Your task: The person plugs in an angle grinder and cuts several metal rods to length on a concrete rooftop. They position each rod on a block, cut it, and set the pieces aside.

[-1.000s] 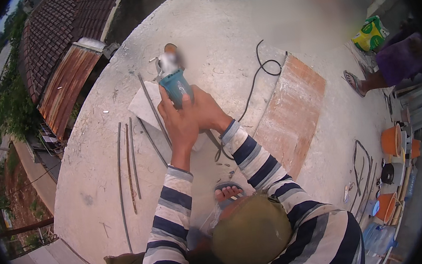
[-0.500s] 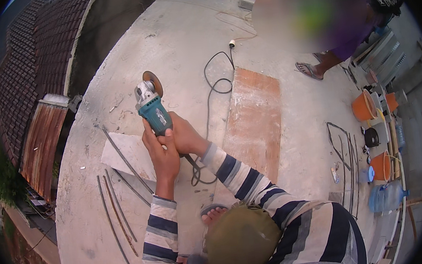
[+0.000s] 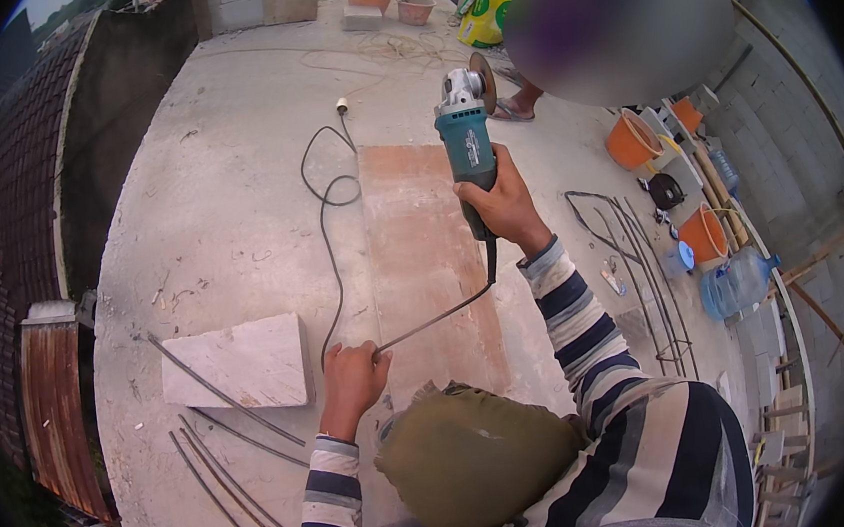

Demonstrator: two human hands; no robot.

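My right hand [image 3: 507,201] is wrapped round the teal body of an angle grinder [image 3: 470,154], lifted up and to the right over a reddish board. The grinder's brown disc [image 3: 483,81] points away from me at the far end. From its near end a dark power cord [image 3: 437,320] runs down and left to my left hand [image 3: 354,378], whose fingers are closed on it. Beyond the left hand the cord loops over the concrete to a pale plug connector [image 3: 342,105]. A white block [image 3: 240,364] lies left of my left hand, with a steel rod [image 3: 214,384] across it.
More rods [image 3: 227,501] lie at the near left. The reddish board [image 3: 413,214] is flat on the concrete. Bent rebar [image 3: 644,274], orange buckets [image 3: 632,140] and a water jug [image 3: 738,281] line the right side. A person stands at the far right. The slab edge drops off at left.
Both hands were together on the grinder at the left. The right hand has carried it rightward; the left has let go of it and taken hold of the cord. The view has turned right.
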